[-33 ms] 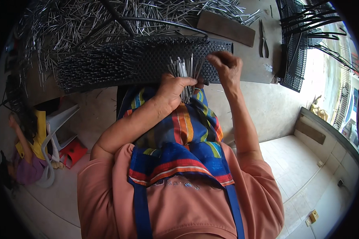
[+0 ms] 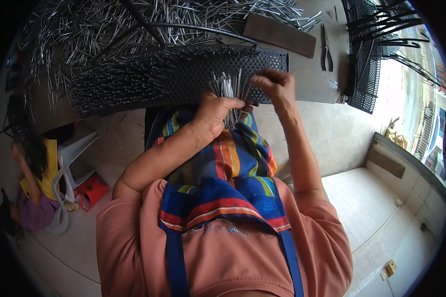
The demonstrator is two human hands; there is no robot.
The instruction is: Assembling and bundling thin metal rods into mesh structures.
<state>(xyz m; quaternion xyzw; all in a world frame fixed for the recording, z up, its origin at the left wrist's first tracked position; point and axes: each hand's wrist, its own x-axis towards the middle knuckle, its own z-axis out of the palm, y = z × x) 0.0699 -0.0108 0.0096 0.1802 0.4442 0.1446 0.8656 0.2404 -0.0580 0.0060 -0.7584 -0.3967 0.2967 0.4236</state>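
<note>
My left hand (image 2: 217, 111) is wrapped round a bundle of thin metal rods (image 2: 226, 89), held upright above the striped apron on my lap. The rods fan out a little at the top and poke out below the fist. My right hand (image 2: 277, 84) is beside the bundle, its bent fingertips close to the rods on that side. Its thumb and fingers are drawn together; whether a rod is between them I cannot make out. Just beyond both hands lies a black perforated metal plate (image 2: 208, 62), its left part thick with rods standing in the holes.
A large heap of loose rods (image 2: 84, 29) covers the back of the table. Black bars of a frame (image 2: 203, 26) cross over it. Behind the plate are a brown flat block (image 2: 280, 34) and pliers (image 2: 327, 48). Another perforated plate (image 2: 366, 84) is at right. A person (image 2: 37, 208) is at far left.
My right hand has shifted slightly left and down, nearer to the tops of the rods. My left hand keeps its hold on the bundle in the same place.
</note>
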